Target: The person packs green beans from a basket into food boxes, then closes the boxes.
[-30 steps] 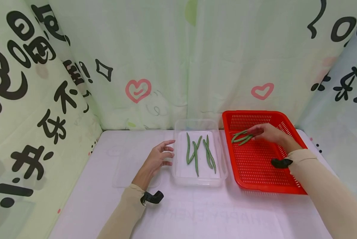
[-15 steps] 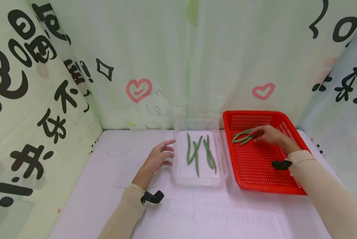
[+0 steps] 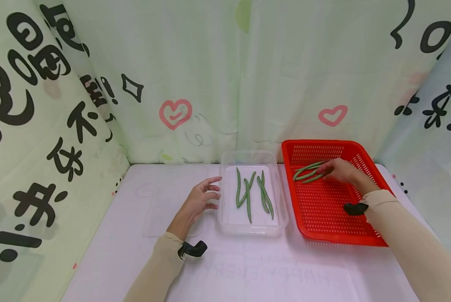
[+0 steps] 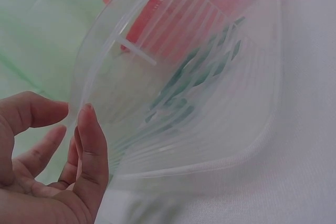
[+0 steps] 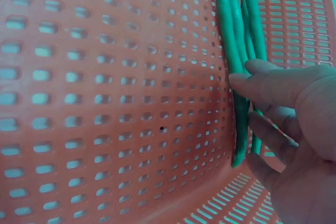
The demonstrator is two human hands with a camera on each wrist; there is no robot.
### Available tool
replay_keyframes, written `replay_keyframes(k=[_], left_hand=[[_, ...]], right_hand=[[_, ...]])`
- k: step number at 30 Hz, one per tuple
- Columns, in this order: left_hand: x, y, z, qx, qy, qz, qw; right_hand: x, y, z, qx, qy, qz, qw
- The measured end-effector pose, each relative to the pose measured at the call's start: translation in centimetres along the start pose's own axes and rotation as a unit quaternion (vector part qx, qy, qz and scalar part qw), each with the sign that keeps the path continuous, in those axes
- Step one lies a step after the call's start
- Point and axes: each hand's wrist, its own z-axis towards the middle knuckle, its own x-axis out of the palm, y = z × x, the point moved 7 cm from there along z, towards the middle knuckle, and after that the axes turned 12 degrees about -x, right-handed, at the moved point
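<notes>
My left hand (image 3: 199, 200) is beside a clear plastic box (image 3: 229, 229), fingers spread and loosely bent, fingertips right at its left rim. Several green beans (image 3: 247, 201) lie inside the box, some crossing each other. In the red basket (image 3: 323, 228), my right hand (image 3: 340, 171) reaches into a small bunch of green beans (image 3: 304, 168) near the back left. The right wrist view shows its thumb and fingers (image 5: 262, 85) pinching at the beans (image 5: 231, 30), which lie lengthwise along the basket wall. Parts of the beans are hidden behind the fingers.
A clear flat lid (image 3: 159, 220) lies on the white tablecloth (image 3: 225, 272) left of the box. The basket stands just right of the box. A printed curtain (image 3: 210, 75) hangs behind the table and along both sides.
My right hand has shifted slightly right and toward me among the beans, and the bunch has spread a little at the fingertips. The left hand and the box have stayed in place.
</notes>
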Motion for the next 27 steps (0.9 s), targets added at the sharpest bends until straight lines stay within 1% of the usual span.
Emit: replay_keyframes(k=[5,13,15,23,27], left_hand=[[0.0,0.0,0.0,-0.003,0.0,0.003,1.0],[0.0,0.0,0.1,-0.006,0.003,0.003,1.0],[0.0,0.0,0.1,-0.007,0.004,0.001,1.0],[0.0,0.0,0.1,-0.007,0.002,0.005,1.0],[0.0,0.0,0.2,-0.008,0.003,0.005,0.9999]], right_hand=[[0.2,-0.5,-0.1,0.005,-0.001,-0.016,1.0],[0.6,-0.8,-0.5,0.018,0.007,0.009,1.0],[0.7,-0.7,-0.5,0.015,0.012,0.013,1.0],[0.4,0.5,-0.5,-0.027,0.025,0.037,0.999],[0.2,1.1,-0.5,-0.05,0.024,0.036,0.998]])
